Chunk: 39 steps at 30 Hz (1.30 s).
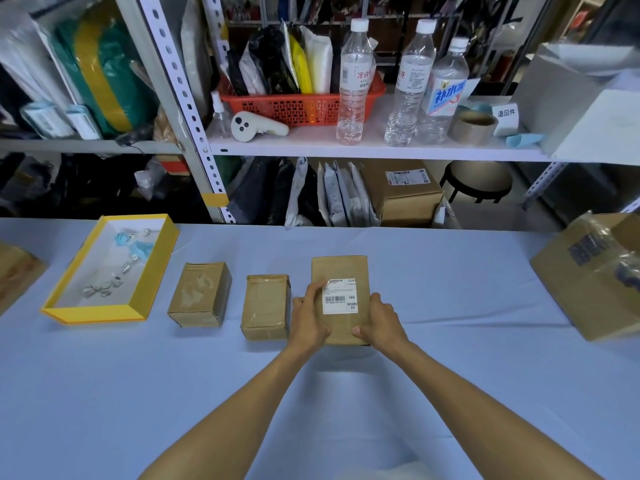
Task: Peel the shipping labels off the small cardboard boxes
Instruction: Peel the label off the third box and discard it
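Observation:
Three small cardboard boxes stand in a row on the light blue table [450,375]. The right box [341,268] carries a white shipping label [341,296] with a barcode. My left hand [310,315] grips that box's left side, its fingertips resting at the label's top left corner. My right hand [379,322] grips the box's lower right side, thumb at the front edge. The middle box [265,306] and the left box [199,294] show bare tape-marked tops with no label.
A yellow-edged tray [100,311] holding crumpled scraps lies at the left. A large cardboard carton [588,282] sits at the right table edge, another box corner [15,271] at the far left. Shelves behind hold water bottles [353,81] and a red basket [298,105].

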### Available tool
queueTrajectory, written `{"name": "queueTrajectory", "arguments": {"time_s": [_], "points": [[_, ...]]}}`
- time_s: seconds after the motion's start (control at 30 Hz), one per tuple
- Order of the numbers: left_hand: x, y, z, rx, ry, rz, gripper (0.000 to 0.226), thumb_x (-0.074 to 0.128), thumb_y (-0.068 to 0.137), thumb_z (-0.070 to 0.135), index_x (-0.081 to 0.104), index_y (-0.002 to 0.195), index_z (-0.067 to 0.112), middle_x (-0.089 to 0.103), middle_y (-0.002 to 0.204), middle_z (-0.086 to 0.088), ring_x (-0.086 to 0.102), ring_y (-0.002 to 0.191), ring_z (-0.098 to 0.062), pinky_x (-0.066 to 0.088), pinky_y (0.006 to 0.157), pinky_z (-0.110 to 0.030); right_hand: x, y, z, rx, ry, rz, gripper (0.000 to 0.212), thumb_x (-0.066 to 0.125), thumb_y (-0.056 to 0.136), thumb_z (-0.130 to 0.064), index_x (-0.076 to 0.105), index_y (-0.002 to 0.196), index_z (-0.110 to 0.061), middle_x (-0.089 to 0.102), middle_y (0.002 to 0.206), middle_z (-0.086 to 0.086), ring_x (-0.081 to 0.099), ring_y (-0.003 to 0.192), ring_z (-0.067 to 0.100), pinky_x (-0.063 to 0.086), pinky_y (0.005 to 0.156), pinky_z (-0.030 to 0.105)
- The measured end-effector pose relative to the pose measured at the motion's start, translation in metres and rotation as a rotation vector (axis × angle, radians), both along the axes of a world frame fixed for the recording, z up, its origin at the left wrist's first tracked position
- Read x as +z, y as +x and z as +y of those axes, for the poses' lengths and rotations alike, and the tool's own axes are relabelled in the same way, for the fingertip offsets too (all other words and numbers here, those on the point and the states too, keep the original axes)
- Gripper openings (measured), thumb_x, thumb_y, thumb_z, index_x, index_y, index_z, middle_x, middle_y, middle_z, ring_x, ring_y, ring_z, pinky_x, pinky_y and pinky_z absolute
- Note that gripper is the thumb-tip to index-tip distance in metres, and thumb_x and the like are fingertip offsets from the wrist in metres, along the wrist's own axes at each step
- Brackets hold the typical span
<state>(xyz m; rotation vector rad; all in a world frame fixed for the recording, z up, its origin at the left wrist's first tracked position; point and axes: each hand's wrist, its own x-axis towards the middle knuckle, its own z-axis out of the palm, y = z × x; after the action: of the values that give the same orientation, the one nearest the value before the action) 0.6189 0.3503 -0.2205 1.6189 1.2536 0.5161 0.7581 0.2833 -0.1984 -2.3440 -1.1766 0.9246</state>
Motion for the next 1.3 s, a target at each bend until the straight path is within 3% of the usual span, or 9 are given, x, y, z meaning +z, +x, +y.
{"name": "queueTrajectory", "arguments": {"time_s": [0.07, 0.27, 0.37, 0.5, 0.67, 0.83, 1.03, 1.2, 1.3], "points": [[0.006, 0.0, 0.001, -0.004, 0.005, 0.036, 0.086, 0.058, 0.061, -0.016, 0.043, 0.129, 0.035, 0.039, 0.112, -0.006, 0.048, 0.089, -0.01, 0.051, 0.075, -0.023, 0.0, 0.0, 0.0, 0.012, -0.006, -0.013, 0.05, 0.072, 0.075, -0.016, 0.037, 0.11, -0.007, 0.055, 0.111, 0.013, 0.058, 0.098, 0.03, 0.049, 0.072, 0.034], [0.017, -0.001, 0.006, -0.051, -0.039, 0.056, 0.075, 0.062, 0.064, -0.011, 0.041, 0.12, 0.034, 0.034, 0.106, -0.002, 0.044, 0.086, -0.011, 0.045, 0.049, -0.018, 0.002, -0.002, -0.001, 0.011, -0.027, -0.021, 0.055, 0.072, 0.075, -0.014, 0.036, 0.116, -0.006, 0.053, 0.112, 0.014, 0.058, 0.099, 0.03, 0.054, 0.078, 0.041], [0.019, -0.001, 0.008, -0.084, -0.043, 0.058, 0.076, 0.065, 0.061, -0.012, 0.039, 0.117, 0.032, 0.036, 0.111, -0.007, 0.045, 0.086, -0.009, 0.046, 0.053, -0.018, 0.003, -0.004, 0.0, 0.021, -0.035, -0.037, 0.055, 0.071, 0.077, -0.014, 0.036, 0.119, -0.005, 0.053, 0.113, 0.014, 0.058, 0.1, 0.031, 0.054, 0.078, 0.039], [0.017, 0.001, 0.015, -0.005, -0.065, -0.04, 0.066, 0.073, 0.063, -0.003, 0.036, 0.11, 0.026, 0.052, 0.109, -0.007, 0.056, 0.087, -0.017, 0.056, 0.075, -0.043, 0.005, -0.003, 0.004, 0.021, -0.055, -0.038, 0.052, 0.07, 0.078, -0.012, 0.037, 0.117, -0.002, 0.053, 0.114, 0.016, 0.059, 0.102, 0.031, 0.054, 0.077, 0.038], [0.011, 0.009, 0.015, 0.103, 0.002, -0.088, 0.042, 0.069, 0.082, 0.019, 0.046, 0.116, 0.028, 0.045, 0.1, 0.008, 0.058, 0.095, -0.02, 0.052, 0.089, -0.042, 0.008, -0.004, 0.007, 0.018, -0.07, -0.048, 0.054, 0.069, 0.079, -0.013, 0.036, 0.12, -0.002, 0.053, 0.115, 0.015, 0.059, 0.102, 0.031, 0.053, 0.076, 0.037], [0.008, 0.018, 0.013, 0.176, 0.048, -0.107, 0.029, 0.07, 0.081, 0.014, 0.053, 0.103, 0.021, 0.05, 0.101, 0.003, 0.054, 0.1, -0.019, 0.046, 0.089, -0.033, 0.007, -0.006, 0.006, 0.019, -0.057, -0.062, 0.051, 0.068, 0.08, -0.01, 0.036, 0.119, -0.001, 0.055, 0.115, 0.016, 0.06, 0.102, 0.032, 0.049, 0.07, 0.033], [0.012, 0.026, 0.021, 0.258, 0.047, -0.053, 0.012, 0.067, 0.084, 0.016, 0.056, 0.09, 0.019, 0.047, 0.097, 0.001, 0.054, 0.085, -0.014, 0.043, 0.076, -0.023, 0.009, -0.008, 0.006, 0.034, -0.06, -0.085, 0.048, 0.066, 0.08, -0.009, 0.036, 0.117, -0.001, 0.054, 0.114, 0.017, 0.059, 0.103, 0.033, 0.044, 0.068, 0.032], [0.009, 0.029, 0.029, 0.264, 0.089, 0.028, 0.008, 0.058, 0.092, 0.025, 0.057, 0.089, 0.018, 0.054, 0.106, -0.006, 0.054, 0.091, -0.018, 0.048, 0.085, -0.035, 0.011, -0.008, 0.006, 0.046, -0.065, -0.099, 0.047, 0.063, 0.081, -0.008, 0.036, 0.118, -0.001, 0.055, 0.112, 0.017, 0.057, 0.095, 0.031, 0.043, 0.065, 0.032], [0.009, 0.029, 0.032, 0.253, 0.104, 0.1, 0.016, 0.053, 0.095, 0.029, 0.059, 0.094, 0.014, 0.053, 0.109, -0.005, 0.049, 0.09, -0.015, 0.043, 0.086, -0.032, 0.011, -0.009, 0.006, 0.05, -0.07, -0.106, 0.046, 0.062, 0.081, -0.006, 0.036, 0.118, -0.001, 0.052, 0.104, 0.014, 0.054, 0.088, 0.028, 0.043, 0.064, 0.032]]}}
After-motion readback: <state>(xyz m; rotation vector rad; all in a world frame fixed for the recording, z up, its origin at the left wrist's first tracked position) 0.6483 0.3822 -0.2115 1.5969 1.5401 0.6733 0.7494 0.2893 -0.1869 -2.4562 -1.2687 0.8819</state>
